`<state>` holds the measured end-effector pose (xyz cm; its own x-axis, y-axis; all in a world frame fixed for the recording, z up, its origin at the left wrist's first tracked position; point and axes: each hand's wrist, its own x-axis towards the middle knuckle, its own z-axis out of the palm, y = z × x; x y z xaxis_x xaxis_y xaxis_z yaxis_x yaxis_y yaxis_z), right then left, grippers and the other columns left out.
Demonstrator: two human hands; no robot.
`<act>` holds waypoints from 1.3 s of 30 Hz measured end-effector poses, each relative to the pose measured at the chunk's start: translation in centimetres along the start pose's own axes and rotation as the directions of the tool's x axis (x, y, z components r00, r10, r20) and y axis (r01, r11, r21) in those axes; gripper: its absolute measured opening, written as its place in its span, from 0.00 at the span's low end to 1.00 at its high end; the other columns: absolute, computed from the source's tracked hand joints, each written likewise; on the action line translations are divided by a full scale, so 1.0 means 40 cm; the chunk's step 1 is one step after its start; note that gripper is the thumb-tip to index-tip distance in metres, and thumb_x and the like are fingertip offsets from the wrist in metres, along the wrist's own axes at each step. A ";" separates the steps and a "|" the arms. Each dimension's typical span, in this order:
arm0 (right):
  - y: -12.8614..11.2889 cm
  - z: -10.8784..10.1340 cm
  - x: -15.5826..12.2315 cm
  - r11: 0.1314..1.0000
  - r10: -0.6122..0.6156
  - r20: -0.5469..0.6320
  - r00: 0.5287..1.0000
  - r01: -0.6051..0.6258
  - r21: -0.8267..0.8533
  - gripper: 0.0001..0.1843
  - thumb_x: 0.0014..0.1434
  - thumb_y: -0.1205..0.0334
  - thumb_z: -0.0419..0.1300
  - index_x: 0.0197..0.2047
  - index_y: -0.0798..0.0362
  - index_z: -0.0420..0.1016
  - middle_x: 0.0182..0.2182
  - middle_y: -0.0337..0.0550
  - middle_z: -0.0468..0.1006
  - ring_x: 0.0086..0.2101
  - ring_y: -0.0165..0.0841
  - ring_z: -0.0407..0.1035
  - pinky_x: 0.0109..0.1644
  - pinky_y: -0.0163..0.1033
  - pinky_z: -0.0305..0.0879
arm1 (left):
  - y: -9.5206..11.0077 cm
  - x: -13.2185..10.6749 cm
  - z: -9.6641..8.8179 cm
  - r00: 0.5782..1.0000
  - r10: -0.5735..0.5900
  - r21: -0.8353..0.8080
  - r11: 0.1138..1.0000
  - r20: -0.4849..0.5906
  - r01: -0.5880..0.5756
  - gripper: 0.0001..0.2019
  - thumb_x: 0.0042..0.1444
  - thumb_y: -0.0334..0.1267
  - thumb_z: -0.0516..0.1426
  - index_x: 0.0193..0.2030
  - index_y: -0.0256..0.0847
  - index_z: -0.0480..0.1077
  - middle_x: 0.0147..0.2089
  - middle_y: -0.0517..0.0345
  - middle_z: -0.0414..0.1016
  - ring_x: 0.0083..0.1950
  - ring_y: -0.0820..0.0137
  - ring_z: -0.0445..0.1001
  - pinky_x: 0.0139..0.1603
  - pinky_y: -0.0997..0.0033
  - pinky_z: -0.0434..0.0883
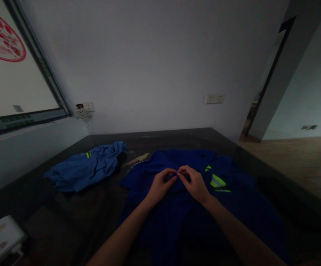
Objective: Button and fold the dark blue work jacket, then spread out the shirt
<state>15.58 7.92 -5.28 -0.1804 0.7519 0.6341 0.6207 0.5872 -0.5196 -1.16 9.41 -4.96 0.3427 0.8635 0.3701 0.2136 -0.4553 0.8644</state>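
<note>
A dark blue work garment [160, 207] with yellow-green and silver reflective strips [218, 181] lies spread on the dark table in front of me. Over its middle, my left hand [164, 183] pinches a bit of the blue cloth between thumb and fingers. My right hand [192, 183] pinches the same spot from the other side, so the fingertips of both hands meet. Whatever small detail sits between the fingertips is too dark and small to make out.
A lighter blue garment [88, 168] lies crumpled on the table's left, beside a patterned cloth piece [139, 159]. A white device [2, 236] stands at the near left corner. The dark table [149, 136] meets the wall behind, which carries sockets [215, 98]. Wooden floor [296, 159] shows at right.
</note>
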 end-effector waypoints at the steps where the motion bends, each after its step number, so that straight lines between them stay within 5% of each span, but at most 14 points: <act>1: -0.001 -0.001 0.000 1.000 -0.012 -0.003 1.000 0.012 -0.003 0.06 0.63 0.58 0.52 0.38 0.49 0.68 0.32 0.42 0.75 0.33 0.35 0.69 0.39 0.39 0.63 | 0.003 -0.001 0.000 1.000 0.000 0.017 1.000 -0.011 0.000 0.08 0.53 0.34 0.57 0.41 0.39 0.72 0.38 0.57 0.75 0.41 0.67 0.72 0.43 0.71 0.68; 7: -0.007 -0.002 0.000 0.997 -0.077 -0.008 0.997 0.077 -0.015 0.06 0.64 0.60 0.51 0.38 0.50 0.68 0.32 0.42 0.76 0.33 0.35 0.70 0.39 0.39 0.63 | 0.017 -0.008 0.000 0.993 0.076 0.044 0.996 -0.087 -0.072 0.05 0.55 0.34 0.56 0.38 0.39 0.71 0.37 0.56 0.75 0.39 0.68 0.72 0.41 0.71 0.68; 13: -0.006 0.011 -0.005 0.984 -0.179 0.002 0.984 0.179 -0.017 0.06 0.63 0.62 0.52 0.38 0.50 0.69 0.31 0.42 0.76 0.32 0.35 0.70 0.38 0.39 0.63 | 0.006 -0.019 0.005 0.959 0.245 0.278 0.940 -0.146 -0.198 0.07 0.58 0.30 0.52 0.40 0.40 0.70 0.39 0.56 0.73 0.42 0.68 0.72 0.44 0.70 0.67; 21: -0.015 0.010 -0.007 0.961 -0.276 0.046 0.960 0.276 -0.009 0.08 0.64 0.62 0.50 0.39 0.50 0.70 0.34 0.43 0.78 0.31 0.35 0.70 0.38 0.41 0.65 | -0.006 -0.025 0.008 0.990 0.127 0.422 0.902 -0.056 -0.092 0.04 0.60 0.33 0.50 0.38 0.42 0.65 0.37 0.58 0.72 0.39 0.69 0.72 0.39 0.72 0.65; 30: -0.001 0.006 0.003 1.000 0.009 -0.016 1.000 -0.009 -0.005 0.09 0.61 0.55 0.55 0.42 0.49 0.69 0.25 0.36 0.70 0.27 0.31 0.66 0.33 0.36 0.60 | -0.004 -0.021 0.011 0.998 0.038 0.384 0.923 -0.044 -0.019 0.06 0.62 0.38 0.48 0.39 0.42 0.63 0.34 0.59 0.72 0.35 0.69 0.72 0.36 0.74 0.63; 35: 0.003 -0.002 0.016 0.995 0.090 0.126 0.988 -0.095 0.036 0.12 0.61 0.52 0.55 0.32 0.51 0.70 0.19 0.33 0.65 0.22 0.29 0.62 0.28 0.34 0.53 | 0.006 -0.010 0.002 0.997 0.042 0.223 0.974 -0.061 -0.027 0.08 0.62 0.39 0.47 0.39 0.41 0.65 0.37 0.59 0.72 0.38 0.70 0.71 0.40 0.75 0.64; 39: -0.001 -0.016 0.026 0.976 0.130 0.042 0.991 -0.135 0.171 0.14 0.61 0.51 0.54 0.30 0.51 0.69 0.22 0.34 0.69 0.25 0.30 0.64 0.30 0.34 0.56 | -0.008 0.006 -0.020 0.994 -0.035 0.211 0.976 -0.108 0.057 0.11 0.63 0.39 0.45 0.39 0.41 0.67 0.35 0.59 0.72 0.37 0.70 0.71 0.40 0.74 0.64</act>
<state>15.85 8.49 -4.22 -0.1300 0.8335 0.5370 0.4999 0.5228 -0.6905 -1.89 9.93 -4.88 0.2346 0.8972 0.3742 0.4210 -0.4407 0.7928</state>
